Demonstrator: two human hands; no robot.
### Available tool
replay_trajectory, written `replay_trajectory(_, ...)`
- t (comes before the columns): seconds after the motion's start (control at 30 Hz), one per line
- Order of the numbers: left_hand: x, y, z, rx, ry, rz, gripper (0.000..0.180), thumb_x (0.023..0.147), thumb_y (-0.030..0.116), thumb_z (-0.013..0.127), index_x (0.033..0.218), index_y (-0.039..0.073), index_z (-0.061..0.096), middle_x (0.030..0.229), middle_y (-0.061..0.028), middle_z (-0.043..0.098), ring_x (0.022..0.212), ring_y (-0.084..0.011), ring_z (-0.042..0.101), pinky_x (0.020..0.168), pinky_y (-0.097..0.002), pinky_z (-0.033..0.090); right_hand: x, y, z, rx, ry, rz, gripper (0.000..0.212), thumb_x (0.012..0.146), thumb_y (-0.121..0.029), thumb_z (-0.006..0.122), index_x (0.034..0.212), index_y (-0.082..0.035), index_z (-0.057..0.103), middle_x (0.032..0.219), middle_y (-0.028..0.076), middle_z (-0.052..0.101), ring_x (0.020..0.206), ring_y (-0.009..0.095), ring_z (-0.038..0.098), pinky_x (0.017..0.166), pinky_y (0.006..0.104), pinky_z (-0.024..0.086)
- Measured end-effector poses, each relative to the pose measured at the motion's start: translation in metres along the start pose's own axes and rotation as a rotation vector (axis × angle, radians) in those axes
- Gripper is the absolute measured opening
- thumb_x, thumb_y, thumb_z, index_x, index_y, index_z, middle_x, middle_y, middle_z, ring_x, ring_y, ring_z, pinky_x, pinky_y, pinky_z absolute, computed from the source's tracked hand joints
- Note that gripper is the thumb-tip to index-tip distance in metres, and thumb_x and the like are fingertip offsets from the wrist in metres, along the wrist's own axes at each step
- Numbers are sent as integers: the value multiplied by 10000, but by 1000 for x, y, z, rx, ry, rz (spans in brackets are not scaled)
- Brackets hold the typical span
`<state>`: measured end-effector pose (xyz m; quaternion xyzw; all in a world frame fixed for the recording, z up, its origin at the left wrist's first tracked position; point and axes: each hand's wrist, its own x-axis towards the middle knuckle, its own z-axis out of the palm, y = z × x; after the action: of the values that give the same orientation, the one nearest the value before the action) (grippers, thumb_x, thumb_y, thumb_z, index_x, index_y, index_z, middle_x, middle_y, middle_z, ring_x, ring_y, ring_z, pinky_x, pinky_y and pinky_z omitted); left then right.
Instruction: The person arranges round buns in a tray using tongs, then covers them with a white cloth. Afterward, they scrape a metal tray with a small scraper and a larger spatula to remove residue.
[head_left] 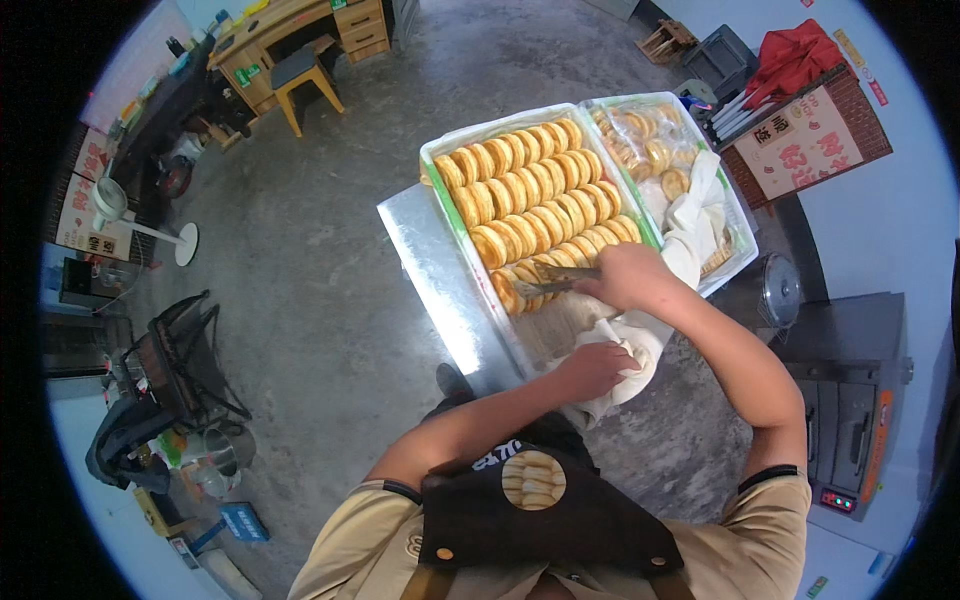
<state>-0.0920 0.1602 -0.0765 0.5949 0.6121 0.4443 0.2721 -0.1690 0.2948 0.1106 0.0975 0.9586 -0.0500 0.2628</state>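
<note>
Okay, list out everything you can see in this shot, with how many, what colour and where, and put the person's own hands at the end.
Tray of baked pastries: one, white with green rim, golden pastries in rows, on the metal table ahead.
Second tray: one, white, fewer pastries under plastic film, to the right of the first.
Metal table: one, silver, under both trays.
Tongs: one pair, metal, at the near row of pastries.
Plastic bag: one, white, at the near edge of the first tray.
Stool: one, yellow legs, grey seat, far left by a wooden desk.
Standing fan: one, white, left.
Oven: one, grey, right.
Left hand: on the bag.
Right hand: gripping the tongs.
</note>
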Motion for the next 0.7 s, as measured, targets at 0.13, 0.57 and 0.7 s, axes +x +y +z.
replay_trajectory(0.13,-7,0,-2,-37,31,-78,355,912,107,752,1262,163,739,1171,-76,722,1192,-302,666,1014,-445,541,-33,30,12,-39,-39,-32,528,910,-565,776,1009,-49,833,910,215,786,902,405,768,823,499,606)
replay_trajectory(0.57,-24,-15,2,-10,172,-198,353,914,109,764,1264,146,740,1233,-107,728,1197,-341,675,1013,-471,543,52,41,109,-92,-11,-248,423,926,-512,756,954,-95,821,868,167,780,872,387,767,777,518,590)
replay_trajectory(0.7,-24,-11,-1,-22,189,-251,339,914,102,758,1251,133,742,1223,-114,732,1177,-360,681,1014,-477,542,46,45,97,-114,-136,-215,423,925,-503,761,976,-87,821,902,170,785,923,376,769,819,509,591)
